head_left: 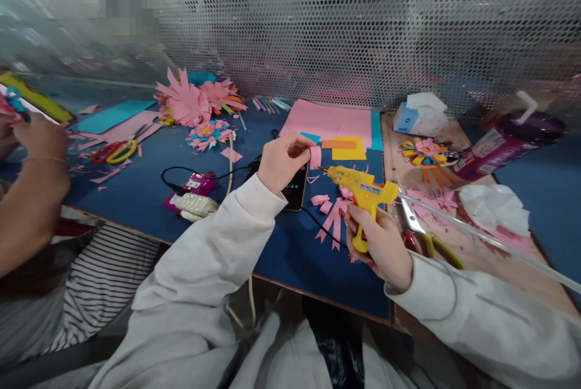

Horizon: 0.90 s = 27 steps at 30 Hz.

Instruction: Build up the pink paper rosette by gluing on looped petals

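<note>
The left hand (278, 164) was almost closed, with the thumb and the fingers pressed together at their tips. Between these tips it held a small pink paper strip (315, 158), and the free part of the strip hung down from the fingers. The hand was above a dark phone (296, 196), which lay on the blue table (285, 250); whether the wrist touched the phone, I could not tell.

The right hand (385, 248) was gripping a yellow glue gun (361, 184). Its fingers were wrapped around the handle, and the thumb lay along the near side of it. The gun pointed to the left, and its nozzle was just beside the pink strip; a contact between them could not be seen clearly. A long clear glue stick (481, 232) came out from the back of the gun and passed over the right forearm's side of the table.

Under the gun, near the right hand, lay cut pink paper pieces (334, 218). Beside this hand, on the brown board (481, 268), there were scissors (415, 225) with red and yellow handles. Beyond both hands lay an orange paper (338, 144), partly over a yellow paper (356, 152).
</note>
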Each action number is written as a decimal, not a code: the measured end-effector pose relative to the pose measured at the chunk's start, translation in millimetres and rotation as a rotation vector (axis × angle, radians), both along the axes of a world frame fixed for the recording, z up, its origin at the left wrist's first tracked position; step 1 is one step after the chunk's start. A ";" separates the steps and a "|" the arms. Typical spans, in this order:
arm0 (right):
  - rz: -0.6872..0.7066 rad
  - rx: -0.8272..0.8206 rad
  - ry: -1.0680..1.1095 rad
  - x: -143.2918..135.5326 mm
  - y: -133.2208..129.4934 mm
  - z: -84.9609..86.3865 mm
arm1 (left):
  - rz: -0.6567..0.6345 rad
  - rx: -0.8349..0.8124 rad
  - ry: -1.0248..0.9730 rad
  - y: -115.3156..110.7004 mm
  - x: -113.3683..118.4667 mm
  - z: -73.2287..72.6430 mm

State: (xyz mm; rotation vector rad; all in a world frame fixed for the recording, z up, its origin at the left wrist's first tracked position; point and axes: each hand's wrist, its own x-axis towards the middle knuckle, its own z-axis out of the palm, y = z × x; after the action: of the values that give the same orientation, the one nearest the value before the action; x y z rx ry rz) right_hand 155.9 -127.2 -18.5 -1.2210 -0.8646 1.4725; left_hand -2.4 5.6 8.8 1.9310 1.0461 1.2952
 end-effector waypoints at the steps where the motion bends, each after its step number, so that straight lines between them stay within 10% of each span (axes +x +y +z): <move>1: -0.004 -0.005 -0.005 -0.1 0.0 0.3 | 0.000 -0.002 -0.003 -0.3 0.1 0.2; 27: -0.057 0.018 0.062 -0.2 4.3 7.9 | -0.014 -0.058 -0.068 1.9 0.9 1.1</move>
State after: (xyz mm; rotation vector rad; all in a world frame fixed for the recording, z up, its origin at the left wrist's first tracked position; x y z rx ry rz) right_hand 155.7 -122.9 -10.7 -1.1714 -0.7943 1.4466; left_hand -1.5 7.5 9.9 1.8349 1.0233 1.2995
